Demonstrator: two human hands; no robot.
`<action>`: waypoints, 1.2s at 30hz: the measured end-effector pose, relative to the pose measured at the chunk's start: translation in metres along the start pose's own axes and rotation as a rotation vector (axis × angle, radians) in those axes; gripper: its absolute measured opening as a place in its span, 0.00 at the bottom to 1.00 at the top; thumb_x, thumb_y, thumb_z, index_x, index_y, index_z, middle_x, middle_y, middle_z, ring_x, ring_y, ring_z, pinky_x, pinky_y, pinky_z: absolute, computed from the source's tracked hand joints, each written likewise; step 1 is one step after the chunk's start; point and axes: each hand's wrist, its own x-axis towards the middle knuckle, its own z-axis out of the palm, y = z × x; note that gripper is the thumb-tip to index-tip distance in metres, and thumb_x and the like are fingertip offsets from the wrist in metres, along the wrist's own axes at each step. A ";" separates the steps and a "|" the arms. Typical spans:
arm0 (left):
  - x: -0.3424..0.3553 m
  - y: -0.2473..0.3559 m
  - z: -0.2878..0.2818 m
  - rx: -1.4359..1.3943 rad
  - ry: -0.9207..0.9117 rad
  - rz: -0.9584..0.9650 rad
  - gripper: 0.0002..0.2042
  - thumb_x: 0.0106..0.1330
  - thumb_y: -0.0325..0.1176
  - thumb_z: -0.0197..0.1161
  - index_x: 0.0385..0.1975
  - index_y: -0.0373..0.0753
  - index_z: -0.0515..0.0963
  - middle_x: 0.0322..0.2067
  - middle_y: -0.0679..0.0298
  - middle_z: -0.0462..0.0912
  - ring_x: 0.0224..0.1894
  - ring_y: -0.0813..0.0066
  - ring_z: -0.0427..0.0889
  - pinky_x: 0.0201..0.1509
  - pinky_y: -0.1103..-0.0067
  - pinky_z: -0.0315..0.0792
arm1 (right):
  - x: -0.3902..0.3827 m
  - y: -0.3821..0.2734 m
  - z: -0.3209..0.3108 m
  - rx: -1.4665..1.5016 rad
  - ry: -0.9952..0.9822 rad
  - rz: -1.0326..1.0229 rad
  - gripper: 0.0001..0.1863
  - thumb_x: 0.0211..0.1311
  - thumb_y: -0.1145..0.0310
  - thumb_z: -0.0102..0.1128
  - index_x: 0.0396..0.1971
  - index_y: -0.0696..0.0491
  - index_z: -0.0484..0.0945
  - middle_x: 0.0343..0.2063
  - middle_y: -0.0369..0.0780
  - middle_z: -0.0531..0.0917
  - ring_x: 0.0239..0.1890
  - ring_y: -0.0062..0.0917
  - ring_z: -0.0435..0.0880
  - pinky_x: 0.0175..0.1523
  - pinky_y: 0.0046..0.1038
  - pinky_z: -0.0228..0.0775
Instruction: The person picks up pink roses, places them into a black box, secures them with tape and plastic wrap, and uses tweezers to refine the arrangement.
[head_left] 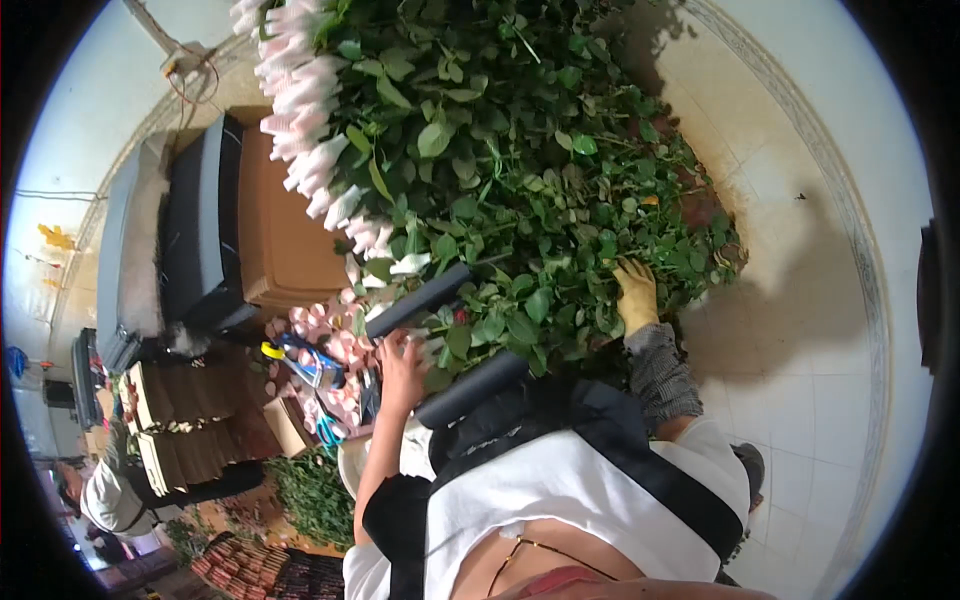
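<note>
My bare left hand (402, 368) is at the lower left of the leafy rose stems (530, 170), just below a dark padded bar (418, 298); its fingers curl on something I cannot make out beside pale netted heads. My right hand (635, 295), in a yellow glove, grips into the stems at the lower right of the pile, fingertips partly among leaves. Many rose heads (295, 100) in pale mesh sleeves line the pile's left edge. A second dark bar (472, 388) lies near my body. Pink petals (340, 325), teal scissors (330, 432) and a yellow-and-blue tape dispenser (312, 365) are left of my left hand.
Cardboard and dark boxes (280, 230) stand at the left, above stacks of folded cardboard (185, 425). Another person in a white top (110, 500) is at the far lower left, near more greenery (310, 500). A tiled floor (810, 420) and wall run along the right.
</note>
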 end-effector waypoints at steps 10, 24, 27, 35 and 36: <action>0.002 0.007 -0.001 0.143 -0.101 -0.015 0.25 0.51 0.29 0.70 0.52 0.47 0.77 0.59 0.53 0.68 0.61 0.47 0.68 0.64 0.56 0.61 | 0.094 0.015 -0.067 0.432 0.109 -0.078 0.24 0.66 0.59 0.57 0.60 0.50 0.73 0.51 0.48 0.82 0.50 0.42 0.82 0.56 0.38 0.73; 0.004 0.013 0.008 -0.043 -0.114 -0.134 0.27 0.49 0.19 0.66 0.53 0.38 0.74 0.63 0.45 0.62 0.65 0.41 0.63 0.68 0.59 0.62 | 0.291 -0.101 -0.039 0.232 0.481 -0.059 0.24 0.62 0.76 0.47 0.60 0.51 0.74 0.42 0.48 0.85 0.42 0.43 0.84 0.50 0.41 0.76; 0.008 0.017 0.009 -0.039 -0.114 -0.134 0.29 0.48 0.17 0.67 0.54 0.41 0.75 0.63 0.47 0.64 0.65 0.44 0.64 0.65 0.61 0.66 | 0.276 -0.087 -0.043 0.349 0.402 -0.058 0.22 0.64 0.70 0.53 0.59 0.48 0.75 0.42 0.47 0.84 0.45 0.42 0.82 0.49 0.40 0.76; -0.005 0.004 0.011 -0.024 -0.092 -0.144 0.32 0.48 0.13 0.64 0.56 0.46 0.76 0.64 0.47 0.63 0.65 0.45 0.66 0.64 0.64 0.69 | 0.230 -0.189 -0.171 0.589 0.853 -0.817 0.19 0.62 0.73 0.60 0.54 0.48 0.76 0.37 0.39 0.86 0.43 0.33 0.84 0.63 0.40 0.71; 0.000 0.005 0.011 0.015 -0.092 -0.085 0.32 0.48 0.13 0.64 0.56 0.46 0.76 0.65 0.47 0.63 0.65 0.45 0.66 0.63 0.65 0.71 | 0.245 -0.195 -0.164 0.477 0.924 -0.754 0.18 0.64 0.72 0.58 0.54 0.48 0.77 0.40 0.38 0.86 0.44 0.33 0.84 0.65 0.38 0.69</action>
